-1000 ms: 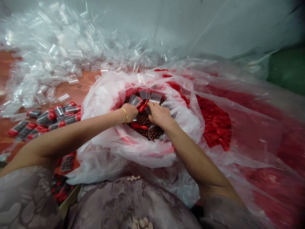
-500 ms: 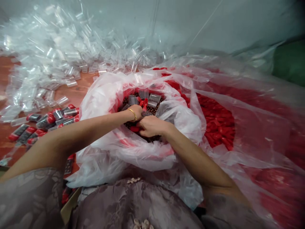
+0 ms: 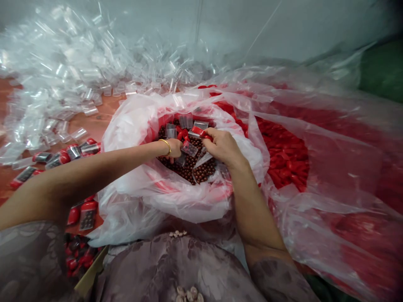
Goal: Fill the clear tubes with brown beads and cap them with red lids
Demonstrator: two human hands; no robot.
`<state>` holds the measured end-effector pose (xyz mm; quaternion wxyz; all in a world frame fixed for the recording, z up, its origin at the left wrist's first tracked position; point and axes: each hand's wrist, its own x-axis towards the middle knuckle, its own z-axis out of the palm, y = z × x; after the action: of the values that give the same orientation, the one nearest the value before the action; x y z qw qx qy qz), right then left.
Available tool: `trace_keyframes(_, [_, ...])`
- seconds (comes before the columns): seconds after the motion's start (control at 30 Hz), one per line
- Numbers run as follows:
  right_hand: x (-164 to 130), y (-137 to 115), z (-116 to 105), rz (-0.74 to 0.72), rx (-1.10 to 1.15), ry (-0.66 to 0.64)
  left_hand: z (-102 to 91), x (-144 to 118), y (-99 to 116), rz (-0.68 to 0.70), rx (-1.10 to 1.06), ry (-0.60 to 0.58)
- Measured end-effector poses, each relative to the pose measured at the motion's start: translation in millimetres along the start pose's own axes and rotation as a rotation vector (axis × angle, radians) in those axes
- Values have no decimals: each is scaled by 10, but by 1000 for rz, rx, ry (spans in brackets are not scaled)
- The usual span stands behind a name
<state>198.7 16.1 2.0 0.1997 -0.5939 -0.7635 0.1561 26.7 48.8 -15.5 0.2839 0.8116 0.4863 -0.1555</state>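
Both hands reach into a white plastic bag [image 3: 132,126] full of small brown beads [image 3: 192,165], loose clear tubes and red caps. My left hand [image 3: 174,147], with a gold bracelet at the wrist, grips a clear plastic tube [image 3: 189,148] low over the beads. My right hand [image 3: 222,144] pinches a red cap [image 3: 201,133] just above and to the right of that tube. More clear tubes [image 3: 184,122] lie on the beads at the bag's far side.
A big heap of clear tubes [image 3: 63,71] covers the red surface at the back left. Filled, red-capped tubes [image 3: 59,157] lie left of the bag and by a cardboard box [image 3: 90,274]. A large clear bag of red caps [image 3: 283,155] spreads to the right.
The hands were pressed together low over the beads half a second ago. Now they have parted: the right hand has risen to the far right with a red cap, the left keeps a tube.
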Motion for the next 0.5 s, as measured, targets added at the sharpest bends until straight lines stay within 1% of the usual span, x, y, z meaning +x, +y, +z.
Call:
trace_keyframes(0.07, [-5,-19,-13,9,-19,-4,-1,-70,-32,46,137,30])
trace_keyframes(0.2, [-6,-22,-21,3,-31,-10,33,-175,-75,187,460,145])
trace_keyframes(0.27, [-2,-18,-17,-14,-27,-11,61,-162,-71,270,532,156])
trace_keyframes(0.37, [2,-17,-10,-26,-28,-4,76,-94,-31,453,614,167])
trace_keyframes(0.4, [2,-17,-9,-26,-30,-2,68,-80,-16,490,634,171])
trace_keyframes(0.43, [0,-17,-9,-24,-32,-3,52,-80,-2,503,646,168])
trace_keyframes(0.5, [-3,-18,-10,-20,-28,-6,3,-126,12,461,661,129])
